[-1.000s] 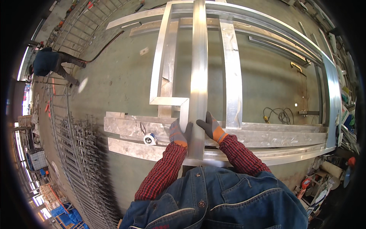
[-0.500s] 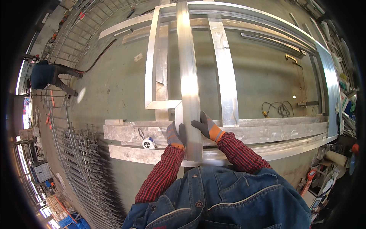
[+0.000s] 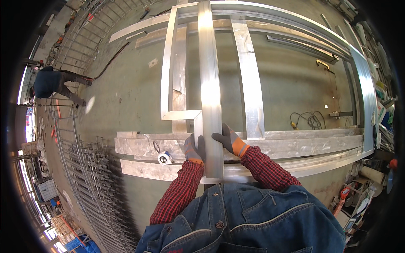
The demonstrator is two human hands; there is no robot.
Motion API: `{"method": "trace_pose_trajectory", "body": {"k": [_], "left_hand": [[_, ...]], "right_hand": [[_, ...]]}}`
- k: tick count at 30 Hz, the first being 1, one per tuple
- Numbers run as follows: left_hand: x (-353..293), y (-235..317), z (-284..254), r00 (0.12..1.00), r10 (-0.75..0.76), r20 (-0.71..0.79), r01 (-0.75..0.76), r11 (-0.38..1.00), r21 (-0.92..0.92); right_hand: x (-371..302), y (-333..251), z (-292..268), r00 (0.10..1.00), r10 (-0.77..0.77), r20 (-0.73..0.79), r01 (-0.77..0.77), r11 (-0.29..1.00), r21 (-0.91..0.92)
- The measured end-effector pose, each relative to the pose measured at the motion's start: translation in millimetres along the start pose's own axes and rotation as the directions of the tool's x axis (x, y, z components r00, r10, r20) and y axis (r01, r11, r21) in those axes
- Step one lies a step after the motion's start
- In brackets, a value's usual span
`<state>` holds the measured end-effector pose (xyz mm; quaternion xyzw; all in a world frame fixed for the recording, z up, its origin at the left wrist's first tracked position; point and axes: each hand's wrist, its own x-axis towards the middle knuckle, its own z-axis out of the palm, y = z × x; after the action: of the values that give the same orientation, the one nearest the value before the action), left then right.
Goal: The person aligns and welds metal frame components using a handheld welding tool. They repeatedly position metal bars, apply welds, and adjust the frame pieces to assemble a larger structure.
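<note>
A long silver metal profile (image 3: 210, 90) runs away from my body across the supporting bars. My left hand (image 3: 194, 149), in a grey and orange glove, grips its left side near the close end. On its right side my right hand (image 3: 230, 141), gloved the same way, is closed on the same profile, thumb lying over the top. Left of it lies a narrow angled metal frame (image 3: 166, 76), whose short crosspiece meets the profile. A tape measure (image 3: 165, 158) with a wrist loop rests on the near beam (image 3: 135, 147), left of my left hand.
A wide flat bar (image 3: 249, 80) lies parallel on the right. Metal frame sides close off the far and right edges, the right one bluish (image 3: 366, 92). A coiled cable (image 3: 311, 121) is on the floor. Far left, a person (image 3: 55, 84) bends beside metal racks (image 3: 90, 189).
The profile has shifted very slightly, its far part a little to the right. Both hands keep their hold on it.
</note>
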<state>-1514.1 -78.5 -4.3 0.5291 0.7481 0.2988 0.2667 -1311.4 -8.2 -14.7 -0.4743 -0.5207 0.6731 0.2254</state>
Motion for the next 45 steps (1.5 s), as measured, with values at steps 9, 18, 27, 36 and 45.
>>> {"method": "trace_pose_trajectory", "body": {"k": [9,18,27,36,45], "left_hand": [[1,8,-10,0.993,-0.080,0.081,0.081,0.997,-0.007],[0,5,-7,0.994,-0.101,0.031,0.101,0.995,-0.015],[-1,10,-9,0.991,-0.134,0.029,0.134,0.991,0.011],[-4,0,-6,0.993,-0.112,0.025,0.113,0.993,-0.030],[3,4,-6,0.991,-0.122,0.051,0.123,0.992,-0.027]], "right_hand": [[-4,-17,0,0.999,0.028,0.015,-0.030,0.992,0.125],[-2,-17,1,0.998,0.054,0.025,-0.056,0.990,0.129],[1,-9,7,0.999,-0.001,-0.043,0.003,0.999,0.047],[-14,-14,6,1.000,0.002,-0.020,-0.001,1.000,0.030],[-14,-7,9,0.998,-0.001,-0.067,0.001,1.000,-0.005]]}}
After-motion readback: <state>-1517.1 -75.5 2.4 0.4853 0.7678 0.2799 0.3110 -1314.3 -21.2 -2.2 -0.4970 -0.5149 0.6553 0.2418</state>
